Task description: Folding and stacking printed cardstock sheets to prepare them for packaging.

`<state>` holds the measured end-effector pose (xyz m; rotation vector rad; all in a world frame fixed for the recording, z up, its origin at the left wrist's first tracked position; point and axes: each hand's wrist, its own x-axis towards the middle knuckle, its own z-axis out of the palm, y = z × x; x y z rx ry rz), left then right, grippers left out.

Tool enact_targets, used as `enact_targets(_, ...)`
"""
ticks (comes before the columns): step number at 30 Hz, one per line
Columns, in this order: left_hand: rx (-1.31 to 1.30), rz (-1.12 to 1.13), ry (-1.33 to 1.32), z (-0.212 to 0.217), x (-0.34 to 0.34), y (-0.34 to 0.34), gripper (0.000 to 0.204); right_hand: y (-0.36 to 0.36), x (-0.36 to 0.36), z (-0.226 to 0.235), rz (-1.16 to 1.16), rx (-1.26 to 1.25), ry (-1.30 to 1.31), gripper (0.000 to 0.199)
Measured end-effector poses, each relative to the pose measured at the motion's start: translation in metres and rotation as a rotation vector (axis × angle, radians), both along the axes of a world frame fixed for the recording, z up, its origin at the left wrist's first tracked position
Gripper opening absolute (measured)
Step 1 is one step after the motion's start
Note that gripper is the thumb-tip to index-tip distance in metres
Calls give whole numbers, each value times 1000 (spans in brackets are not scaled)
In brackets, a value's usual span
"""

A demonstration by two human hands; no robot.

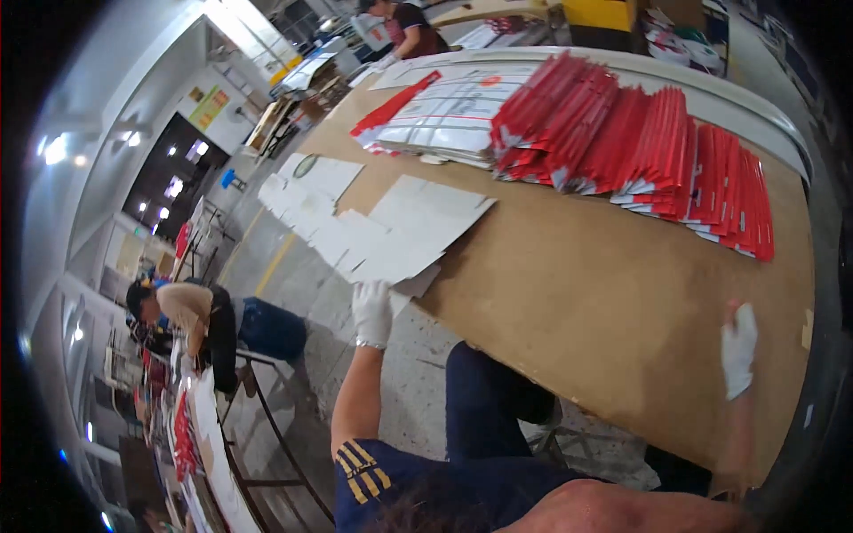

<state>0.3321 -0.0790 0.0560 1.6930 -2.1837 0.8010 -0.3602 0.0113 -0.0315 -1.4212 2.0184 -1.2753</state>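
Observation:
My left hand point(371, 315), in a white glove, has its fingers closed at the near corner of a flat white cardboard sheet point(391, 253) with cut slots and flaps. The sheet overhangs the left edge of the brown worktable point(569, 293). Over the table's right side is my right hand point(737, 351), also in white, with bare fingertips; motion blurs its fingers, and I see nothing held in it. Farther back on the table, a long row of folded red-and-white cardboard pieces point(640, 142) leans together, beside a stack of flat white printed sheets point(458, 111).
A roll of tape point(306, 166) rests on the cardboard's far end. One co-worker point(404, 31) stands beyond the table; another person point(191, 311) bends over a bench point(213, 444) at left. A curved pale rail point(746, 107) runs behind the table.

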Motion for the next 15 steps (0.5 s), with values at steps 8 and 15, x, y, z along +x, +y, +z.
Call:
enact_targets(8,202,-950,270,37,-183,118,32,67,270,106,783,-493,635,49)
enact_targets(15,521,-674,198,-1,-177,120,71,129,207,85,579,-235,342,21)
